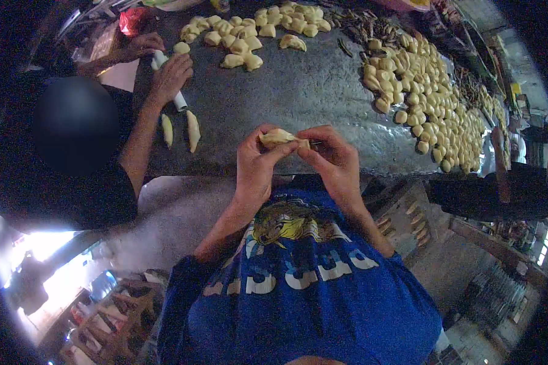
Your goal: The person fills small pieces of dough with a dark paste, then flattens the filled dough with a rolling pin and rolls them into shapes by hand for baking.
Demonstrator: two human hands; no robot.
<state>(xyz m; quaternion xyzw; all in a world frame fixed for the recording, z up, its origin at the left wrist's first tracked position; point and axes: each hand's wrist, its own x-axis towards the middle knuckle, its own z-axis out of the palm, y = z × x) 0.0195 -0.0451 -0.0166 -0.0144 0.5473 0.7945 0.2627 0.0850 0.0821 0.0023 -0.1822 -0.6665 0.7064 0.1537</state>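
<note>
Over the front edge of the dark table (286, 91), my two hands meet at a small rolled piece of pale dough (276, 137). My left hand (256, 161) is closed round the piece, its thumb and fingertips along the side. At the other end, my right hand (333, 157) pinches the dough's narrow tip between thumb and fingers. A small thin dark bit shows by the right fingertips, its kind too small to make out. Both hands are close together, in front of my blue shirt.
At left, a co-worker's hands (172, 76) work a white rolling pin (180, 101) near two long dough pieces (193, 131). Many dough balls (414, 85) cover the right side; more dough lumps (237, 36) lie at the back, beside brown sticks (365, 27). Another person's arm (500, 158) is far right.
</note>
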